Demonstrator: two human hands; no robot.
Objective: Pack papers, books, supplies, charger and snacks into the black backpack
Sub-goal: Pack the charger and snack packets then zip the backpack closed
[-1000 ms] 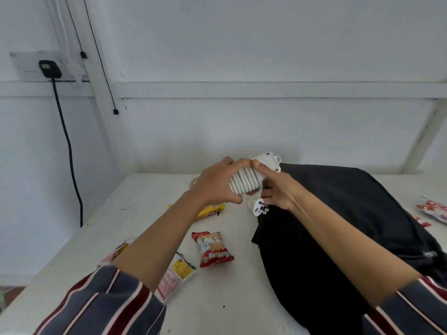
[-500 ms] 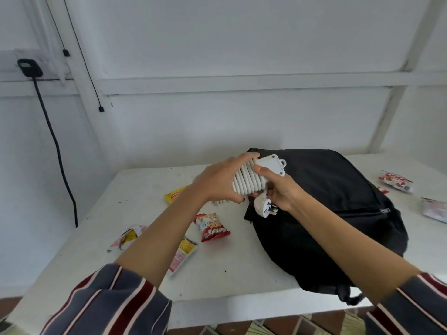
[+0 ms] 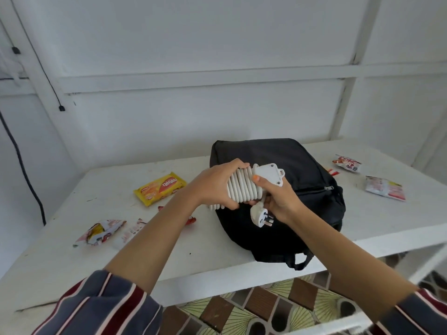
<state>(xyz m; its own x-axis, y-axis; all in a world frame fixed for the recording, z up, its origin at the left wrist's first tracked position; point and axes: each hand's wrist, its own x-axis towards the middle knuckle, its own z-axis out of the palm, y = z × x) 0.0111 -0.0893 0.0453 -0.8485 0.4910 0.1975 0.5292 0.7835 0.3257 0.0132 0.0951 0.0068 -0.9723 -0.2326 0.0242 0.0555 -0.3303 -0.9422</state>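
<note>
- Left hand (image 3: 217, 187) – fingers curled round the coiled white cable of the charger (image 3: 243, 188), gripping it from the left, thumb underneath.
- Right hand (image 3: 281, 200) – thumb pressed on the flat face of the adapter block (image 3: 268, 175), the other fingers curled beneath it, so this hand is grasping it too.
- The charger is held up in the air between both hands, above the near-left part of the black backpack (image 3: 304, 163); it looks clear of the fabric.
- White plug (image 3: 259, 217) dangles on a short bit of cable just below the coil, beside the right palm, prongs pointing right.
- The backpack lies flat on the white table (image 3: 116, 197), right of centre, its carry loop (image 3: 300, 261) hanging over the near edge.
- Zip pull (image 3: 329, 188) sits on the bag's right side – I cannot tell whether the zip is open.
- Yellow snack pack (image 3: 160, 188) lies on the table left of the bag, well apart from it.
- Red snack packet (image 3: 191, 220) is mostly hidden under the left forearm.
- Crumpled packet (image 3: 99, 232) and a pale packet (image 3: 130, 234) lie near the table's left front.
- Two more packets are on the far right of the table: one (image 3: 347, 163) further back, one (image 3: 384, 188) nearer.
- Striped sleeves show on both arms, pushed up.
- A black cable (image 3: 24, 165) runs down the left wall.
</note>
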